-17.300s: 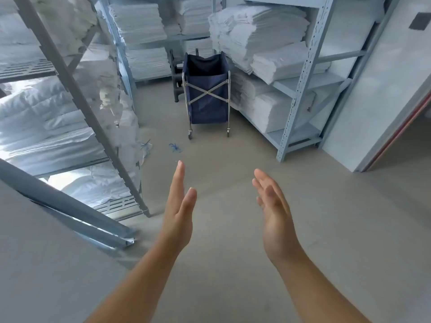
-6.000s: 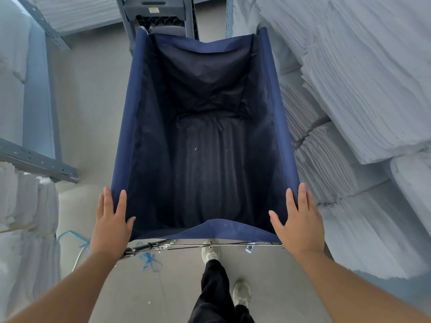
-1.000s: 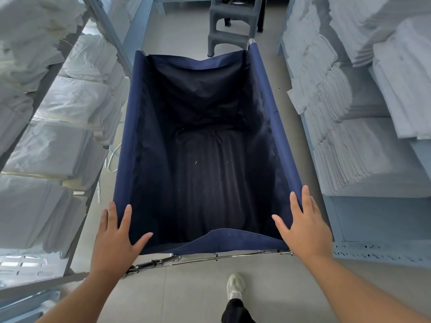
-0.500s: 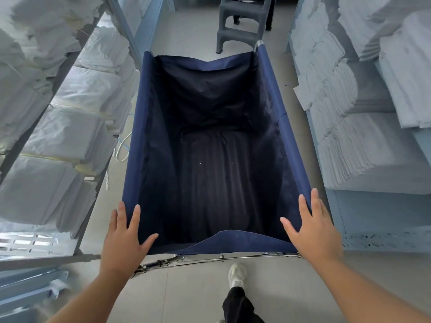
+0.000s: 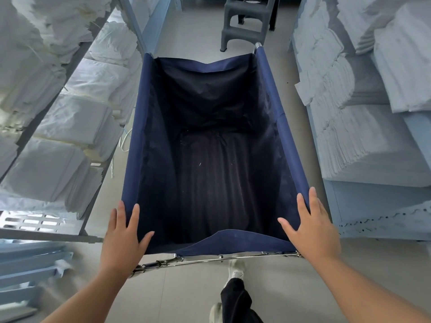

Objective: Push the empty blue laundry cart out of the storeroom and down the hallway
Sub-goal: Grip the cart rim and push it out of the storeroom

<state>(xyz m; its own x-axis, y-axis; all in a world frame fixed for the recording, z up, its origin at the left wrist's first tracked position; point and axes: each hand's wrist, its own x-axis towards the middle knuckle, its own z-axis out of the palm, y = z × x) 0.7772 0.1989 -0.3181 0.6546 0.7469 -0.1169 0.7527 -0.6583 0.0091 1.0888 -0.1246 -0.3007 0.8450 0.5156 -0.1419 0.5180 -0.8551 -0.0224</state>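
The blue laundry cart (image 5: 288,141) fills the middle of the head view, a dark blue fabric bag on a chrome frame, with nothing inside it. My left hand (image 5: 122,241) lies over its near left corner, thumb inside the bag and fingers along the rim. On the near right corner rests my right hand (image 5: 312,229), held the same way. Both hands grip the rim. A chrome bar (image 5: 210,261) runs between them below the fabric.
Shelves (image 5: 77,59) of folded white linen (image 5: 58,122) stand close on the left, more linen stacks (image 5: 363,127) on the right. A grey plastic step stool (image 5: 247,19) stands on the grey floor beyond the cart. My leg and shoes (image 5: 235,271) show below.
The cart and I have moved backwards down the aisle between the shelves over the last second; the stool lies farther off. Both hands have stayed on the near corners.
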